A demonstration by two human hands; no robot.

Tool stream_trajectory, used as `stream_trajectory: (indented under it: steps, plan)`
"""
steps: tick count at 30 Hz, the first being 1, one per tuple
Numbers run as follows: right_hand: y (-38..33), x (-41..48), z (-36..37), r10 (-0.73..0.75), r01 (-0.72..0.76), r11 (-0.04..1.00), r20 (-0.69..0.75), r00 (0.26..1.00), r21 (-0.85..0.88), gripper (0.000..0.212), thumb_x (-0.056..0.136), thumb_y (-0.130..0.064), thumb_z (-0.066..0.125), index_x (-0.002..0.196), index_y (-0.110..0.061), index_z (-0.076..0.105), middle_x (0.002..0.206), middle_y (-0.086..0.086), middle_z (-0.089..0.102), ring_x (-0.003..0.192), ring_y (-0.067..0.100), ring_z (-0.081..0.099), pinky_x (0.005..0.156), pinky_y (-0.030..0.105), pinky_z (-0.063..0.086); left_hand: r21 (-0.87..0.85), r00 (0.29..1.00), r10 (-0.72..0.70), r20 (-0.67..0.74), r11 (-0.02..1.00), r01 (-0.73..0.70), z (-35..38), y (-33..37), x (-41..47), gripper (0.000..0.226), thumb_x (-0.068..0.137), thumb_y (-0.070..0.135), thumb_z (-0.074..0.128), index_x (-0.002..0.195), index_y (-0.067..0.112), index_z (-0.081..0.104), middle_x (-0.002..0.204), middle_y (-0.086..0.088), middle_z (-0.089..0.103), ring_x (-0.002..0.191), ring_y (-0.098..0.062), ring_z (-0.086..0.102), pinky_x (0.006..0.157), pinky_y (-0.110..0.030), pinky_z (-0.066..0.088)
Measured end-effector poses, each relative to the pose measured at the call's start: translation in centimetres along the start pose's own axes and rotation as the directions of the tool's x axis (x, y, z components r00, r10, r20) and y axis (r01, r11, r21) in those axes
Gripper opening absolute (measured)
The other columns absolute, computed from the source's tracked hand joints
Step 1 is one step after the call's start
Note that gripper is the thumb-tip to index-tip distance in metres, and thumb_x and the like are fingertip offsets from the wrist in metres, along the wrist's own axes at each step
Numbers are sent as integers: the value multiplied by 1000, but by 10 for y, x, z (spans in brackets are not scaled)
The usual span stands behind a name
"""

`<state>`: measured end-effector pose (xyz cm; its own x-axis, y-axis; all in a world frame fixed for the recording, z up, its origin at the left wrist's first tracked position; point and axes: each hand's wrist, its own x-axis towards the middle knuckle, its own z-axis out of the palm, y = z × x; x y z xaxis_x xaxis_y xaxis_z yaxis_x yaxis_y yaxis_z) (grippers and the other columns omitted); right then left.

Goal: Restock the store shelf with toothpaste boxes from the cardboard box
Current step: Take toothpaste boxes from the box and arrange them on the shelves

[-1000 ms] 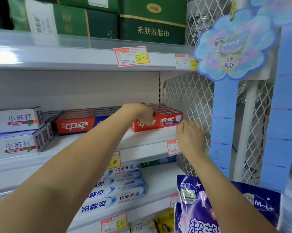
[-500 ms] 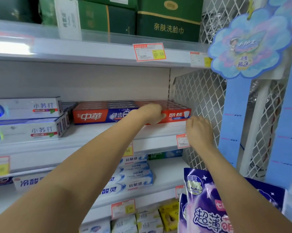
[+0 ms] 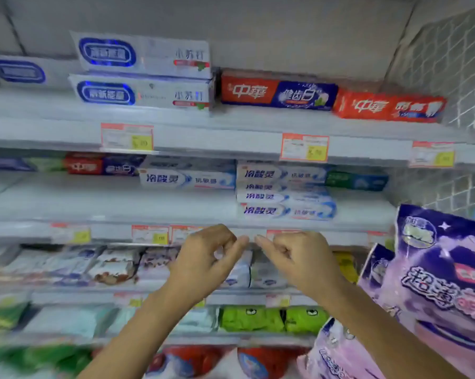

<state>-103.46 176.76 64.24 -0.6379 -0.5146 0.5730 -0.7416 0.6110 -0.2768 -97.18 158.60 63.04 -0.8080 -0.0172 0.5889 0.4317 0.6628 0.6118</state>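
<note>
While the head camera looks up at the shelves through heavy motion blur, both hands hang in front of the third shelf edge, well below the toothpaste. The left hand [image 3: 206, 255] is loosely curled, thumb and forefinger pinched toward each other, nothing in its grip. The right hand [image 3: 299, 258] mirrors it, fingers folded in, forefinger tip almost meeting the left's, also carrying nothing. Up on the top shelf [image 3: 231, 138] sit the toothpaste boxes: two white-and-blue boxes [image 3: 140, 75] stacked at left, a red-and-blue box [image 3: 278, 94] just beside them, and a red box [image 3: 389, 108] at the far right next to the wire mesh [image 3: 444, 64]. One shelf down, a stack of white-and-blue boxes [image 3: 285, 195] stands near the middle. Purple packets [image 3: 438, 283] hang at lower right, touching the right forearm. No cardboard box in sight.
</note>
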Motion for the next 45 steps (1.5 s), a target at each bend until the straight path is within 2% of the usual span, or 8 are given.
stream_trajectory:
  steps: [4,8,17,23,28,32,41,45]
  plan:
    - [-24,-45,105,106,-131,991,529,842,9,41,90,-49,51,64,-18,46,50,-2,37,58,16,44,56,34,31,41,940,-342,13,939,341,-10,-72,-103,40,85,55,49,61,23,50,62,8,55,62,-4,53,59,-25,41]
    - [-50,-91,198,44,-189,978,785,618,94,25,78,-22,55,98,-10,63,107,7,56,106,22,54,87,28,38,42,755,-655,37,756,654,-19,-139,-205,37,76,61,53,64,26,56,68,8,63,69,-7,62,70,-34,50]
    - [-76,-205,377,87,-200,979,976,200,-46,23,83,-8,55,102,-19,62,114,-2,57,102,16,56,86,27,48,61,231,-973,3,230,971,3,-240,-384,26,91,36,58,77,14,57,75,-3,65,72,-19,60,64,-29,44]
    - [-60,-292,494,293,-346,886,951,-98,-309,26,87,-19,60,113,-18,56,119,2,60,107,17,57,92,31,48,122,50,-998,24,52,991,48,-317,-500,16,91,31,57,98,16,58,97,3,57,89,-17,57,71,-24,40]
    - [-62,-359,574,400,-514,734,895,-199,-443,41,88,-36,64,119,-15,50,114,3,56,96,14,54,73,23,41,370,185,-973,137,223,902,97,-371,-581,24,90,19,50,112,20,60,123,1,49,116,-19,48,87,-27,47]
    - [-70,-403,630,465,-588,611,841,-275,-530,60,82,-50,66,124,-13,46,121,5,53,101,17,54,87,30,45,501,196,-956,217,281,818,122,-399,-619,33,91,17,46,123,23,54,128,4,46,114,-19,47,79,-28,48]
    - [-94,-447,740,511,-511,639,814,-277,-575,98,66,-88,43,139,-22,45,140,8,47,128,30,44,109,42,33,370,301,-896,328,415,831,144,-439,-681,58,79,35,27,127,26,57,133,10,52,127,-13,41,98,-35,43]
    - [-97,-449,766,416,-536,563,776,-474,-629,86,80,-76,43,148,-23,31,151,10,33,136,31,35,112,41,27,316,392,-865,313,484,816,143,-444,-691,49,84,35,32,119,21,62,123,7,59,117,-14,46,92,-35,47]
